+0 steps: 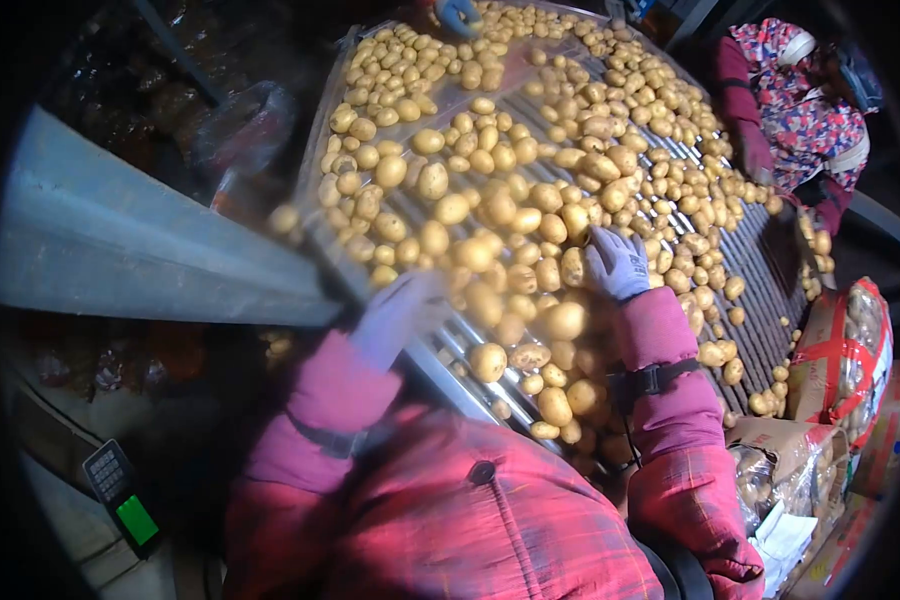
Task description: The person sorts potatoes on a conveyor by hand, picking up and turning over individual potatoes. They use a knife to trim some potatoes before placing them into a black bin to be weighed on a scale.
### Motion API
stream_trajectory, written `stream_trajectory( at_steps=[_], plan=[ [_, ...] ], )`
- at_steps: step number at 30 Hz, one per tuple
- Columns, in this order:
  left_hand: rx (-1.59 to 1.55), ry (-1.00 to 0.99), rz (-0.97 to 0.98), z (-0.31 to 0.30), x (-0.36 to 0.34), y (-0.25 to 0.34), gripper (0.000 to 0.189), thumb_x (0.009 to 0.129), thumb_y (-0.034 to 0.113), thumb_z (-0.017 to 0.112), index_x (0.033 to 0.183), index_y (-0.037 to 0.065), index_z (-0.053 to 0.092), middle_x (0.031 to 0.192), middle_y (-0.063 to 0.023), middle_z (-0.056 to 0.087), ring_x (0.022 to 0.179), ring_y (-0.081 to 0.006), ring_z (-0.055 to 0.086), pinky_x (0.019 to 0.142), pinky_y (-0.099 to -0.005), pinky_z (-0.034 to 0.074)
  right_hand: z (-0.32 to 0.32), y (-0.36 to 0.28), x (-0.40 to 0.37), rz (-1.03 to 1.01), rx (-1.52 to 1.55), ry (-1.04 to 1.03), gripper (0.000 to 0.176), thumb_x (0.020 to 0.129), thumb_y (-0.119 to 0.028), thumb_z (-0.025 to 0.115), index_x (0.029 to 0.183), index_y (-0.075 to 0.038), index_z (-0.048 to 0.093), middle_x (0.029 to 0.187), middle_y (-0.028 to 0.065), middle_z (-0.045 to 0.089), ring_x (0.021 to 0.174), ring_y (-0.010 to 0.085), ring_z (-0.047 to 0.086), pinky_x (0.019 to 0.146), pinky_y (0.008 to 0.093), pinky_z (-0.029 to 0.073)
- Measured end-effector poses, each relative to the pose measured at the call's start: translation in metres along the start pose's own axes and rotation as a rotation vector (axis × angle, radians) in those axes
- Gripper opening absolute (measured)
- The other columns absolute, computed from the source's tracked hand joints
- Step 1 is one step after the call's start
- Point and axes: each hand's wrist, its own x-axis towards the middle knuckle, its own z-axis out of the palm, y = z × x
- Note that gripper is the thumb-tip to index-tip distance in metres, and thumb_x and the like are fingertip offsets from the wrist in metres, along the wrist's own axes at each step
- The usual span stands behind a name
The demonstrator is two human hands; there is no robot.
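Potatoes (490, 200), small, yellow and mostly round, lie thick over a sloping roller table (760, 290) that runs from the person's chest away toward the top of the view, its dark bars showing bare along the right edge. The right hand (615, 262), in a pale knitted glove, lies palm down on the heap near the table's middle, fingers a little apart and bent over the potatoes beneath them, not closed round any single one. The left hand (400, 312), gloved alike, is at the table's near left edge, touching or just above the potatoes there; it is blurred, so whether it is spread or closed on something cannot be told. Both arms wear the sleeves of a red checked jacket (490, 520), and a dark strap (655, 380) circles the right forearm. A grey metal panel (140, 250) slants away to the left of the table. Low on the left sits a handheld device (120, 492) with a keypad and a lit green screen, its characters too small to read. At the right stand filled sacks (850, 350) banded in red, with print that is too blurred to make out. A co-worker (800, 110) in a flowered jacket bends over the far right side, and a blue-gloved hand (458, 14) of another person reaches in at the top edge.
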Motion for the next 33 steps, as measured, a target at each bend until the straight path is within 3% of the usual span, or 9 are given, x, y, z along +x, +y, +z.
stream_trajectory(
  at_steps=[2, 5, 10, 16, 20, 26, 29, 32, 33],
  plan=[
    [-0.049, 0.009, 0.063, 0.010, 0.017, -0.010, 0.043, 0.093, 0.030, 0.049, 0.125, 0.002, 0.048, 0.119, -0.0168, 0.055, 0.099, -0.0236, 0.059, 0.085, -0.0338, 0.048, 0.004, -0.013, 0.006, 0.015, 0.112, 0.029, 0.044, 0.085, -0.035, 0.051, 0.122, -0.011, 0.054, 0.115, 0.0173, 0.058, 0.113, 0.0333, 0.051, 0.099, 0.0461, 0.034],
    [1.036, 0.128, 0.854, 0.027, 0.055, -0.012, 0.038, 0.085, 0.023, 0.057, 0.117, 0.002, 0.055, 0.118, -0.0183, 0.054, 0.107, -0.0330, 0.053, 0.091, -0.0395, 0.044, -0.007, -0.038, 0.008, -0.102, 0.213, -0.074, 0.046, 0.084, -0.034, 0.052, 0.125, -0.012, 0.052, 0.121, 0.0194, 0.053, 0.112, 0.0373, 0.049, 0.096, 0.0453, 0.038],
    [1.591, 0.264, 0.717, 0.035, 0.092, -0.007, 0.046, 0.077, 0.023, 0.062, 0.120, 0.009, 0.053, 0.113, -0.0191, 0.053, 0.096, -0.0344, 0.057, 0.081, -0.0452, 0.047, -0.011, -0.079, -0.006, -0.122, 0.784, -0.290, 0.063, 0.078, -0.042, 0.058, 0.131, -0.010, 0.046, 0.127, 0.0193, 0.048, 0.119, 0.0366, 0.045, 0.101, 0.0437, 0.036],
    [1.100, 0.188, 0.453, -0.024, 0.108, -0.002, 0.052, 0.082, 0.022, 0.063, 0.128, 0.004, 0.047, 0.116, -0.0212, 0.055, 0.105, -0.0366, 0.055, 0.089, -0.0412, 0.045, -0.046, -0.091, -0.013, -0.040, 0.909, -0.634, 0.056, 0.080, -0.036, 0.058, 0.128, -0.008, 0.051, 0.119, 0.0217, 0.054, 0.115, 0.0370, 0.049, 0.096, 0.0397, 0.040],
    [1.024, 0.281, 0.576, -0.041, 0.110, -0.028, 0.048, 0.083, 0.034, 0.061, 0.121, 0.005, 0.053, 0.107, -0.0219, 0.059, 0.102, -0.0368, 0.055, 0.088, -0.0430, 0.043, -0.022, -0.025, 0.040, -0.130, 0.313, 0.056, 0.044, 0.080, -0.031, 0.056, 0.119, -0.011, 0.055, 0.113, 0.0191, 0.056, 0.100, 0.0357, 0.055, 0.086, 0.0454, 0.044],
    [0.888, 0.269, 0.254, -0.032, 0.092, -0.012, 0.029, 0.081, 0.029, 0.061, 0.097, 0.005, 0.059, 0.089, -0.0159, 0.060, 0.082, -0.0338, 0.057, 0.074, -0.0436, 0.045, -0.005, -0.045, 0.076, -0.183, -0.076, -0.126, 0.050, 0.076, -0.036, 0.059, 0.121, -0.018, 0.051, 0.125, 0.0159, 0.050, 0.116, 0.0342, 0.047, 0.095, 0.0478, 0.038],
    [1.244, 0.297, 0.823, -0.009, 0.073, 0.008, 0.018, 0.077, 0.013, 0.063, 0.091, 0.002, 0.061, 0.078, -0.0150, 0.060, 0.075, -0.0292, 0.059, 0.068, -0.0353, 0.047, -0.025, -0.057, 0.078, -0.031, -0.174, -0.361, 0.051, 0.074, -0.041, 0.061, 0.118, -0.016, 0.052, 0.120, 0.0140, 0.053, 0.113, 0.0319, 0.049, 0.092, 0.0469, 0.039],
    [1.483, -0.132, 0.617, 0.061, 0.060, 0.014, 0.031, 0.073, 0.023, 0.066, 0.098, 0.006, 0.062, 0.095, -0.0157, 0.060, 0.084, -0.0301, 0.059, 0.074, -0.0402, 0.047, -0.022, -0.066, 0.077, -0.024, -0.204, -0.337, 0.051, 0.074, -0.044, 0.061, 0.114, -0.013, 0.056, 0.116, 0.0137, 0.055, 0.109, 0.0310, 0.052, 0.089, 0.0465, 0.041],
    [1.280, -0.195, 1.009, 0.067, 0.048, -0.004, 0.039, 0.071, 0.024, 0.066, 0.107, 0.010, 0.060, 0.110, -0.0146, 0.056, 0.095, -0.0305, 0.056, 0.080, -0.0426, 0.046, -0.023, -0.072, 0.075, -0.040, -0.232, -0.371, 0.049, 0.074, -0.045, 0.061, 0.110, -0.012, 0.058, 0.116, 0.0138, 0.056, 0.107, 0.0311, 0.054, 0.088, 0.0462, 0.042]
  ],
)
